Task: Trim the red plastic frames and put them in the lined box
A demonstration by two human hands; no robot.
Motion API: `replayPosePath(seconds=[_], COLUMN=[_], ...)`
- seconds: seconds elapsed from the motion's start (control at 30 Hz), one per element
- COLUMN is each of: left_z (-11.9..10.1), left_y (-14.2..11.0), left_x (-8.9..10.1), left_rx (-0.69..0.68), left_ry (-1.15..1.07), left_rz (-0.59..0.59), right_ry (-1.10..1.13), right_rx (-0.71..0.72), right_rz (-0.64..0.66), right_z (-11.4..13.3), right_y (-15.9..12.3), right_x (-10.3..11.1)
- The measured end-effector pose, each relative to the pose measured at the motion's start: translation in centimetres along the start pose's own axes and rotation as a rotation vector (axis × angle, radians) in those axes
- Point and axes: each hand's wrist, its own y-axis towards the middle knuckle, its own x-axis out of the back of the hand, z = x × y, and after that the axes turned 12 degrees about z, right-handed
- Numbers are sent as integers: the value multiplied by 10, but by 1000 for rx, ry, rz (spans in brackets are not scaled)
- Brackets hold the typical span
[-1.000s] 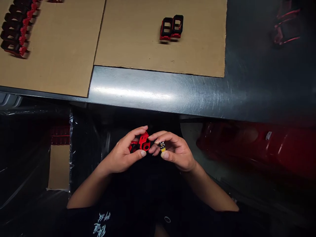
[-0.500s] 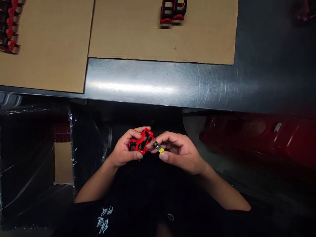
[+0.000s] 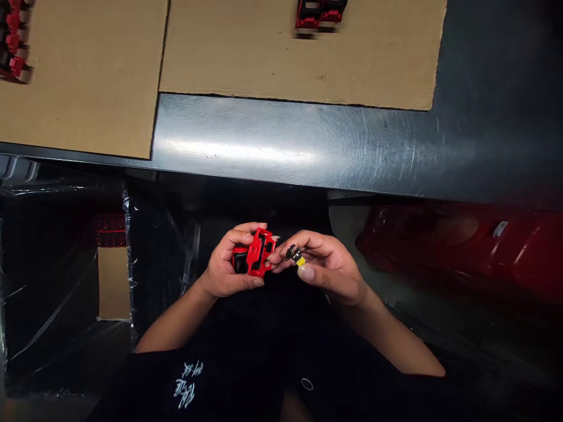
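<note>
The left hand curls around a red-and-black moulded frame, while the right hand pinches a small metal fitting with a yellow end between thumb and fingers, just beside the frame. Both hands are held below the front edge of a steel surface. On it lie cardboard sheets bearing similar frames.
</note>
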Motion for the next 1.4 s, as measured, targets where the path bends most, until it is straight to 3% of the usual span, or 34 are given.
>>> replayPosePath(seconds=[0.13, 0.3, 0.53, 0.67, 0.8, 0.93, 1.03, 1.1, 1.13, 1.2, 1.27, 1.33, 1.4], left_z=[-1, -1, -3, -6, -7, -5, -6, -8, -9, -10, -10, -8, -4], left_y=[-1, -4, -4, 0, 2, 0, 0, 1, 2, 4, 5, 4, 0], left_x=[0, -1, -3, -6, -10, -11, -10, -8, -7, -5, -5, -5, -6], left_rx=[-47, -127, -179, -258, -288, -290, -286, -286, -293, -326, -354, -352, -327], left_ry=[132, 272, 424, 459, 488, 520, 558, 583, 588, 582, 580, 595, 625], left_rz=[-72, -161, -217, -221, -221, -227, -249, -252, -248, -227, -190, -158, -137], right_ry=[-121, -565, -1046, -1422, -1637, -1621, -1528, -1397, -1284, -980, -734, -610, -590], right_rx=[17, 156, 299, 457, 397, 396, 489, 515, 462, 185, -61, -170, -178], right_rz=[-73, -267, -334, -563, -692, -738, -780, -741, -649, -334, -129, -82, -116], right_z=[6, 18, 29, 40, 56, 65, 58, 46, 39, 25, 15, 10, 8], right_y=[0, 2, 6, 24, 61, 84, 72, 53, 42, 24, 12, 9, 11], right_x=[3, 8, 13, 37, 75, 85, 62, 40, 28, 8, -5, -13, -17])
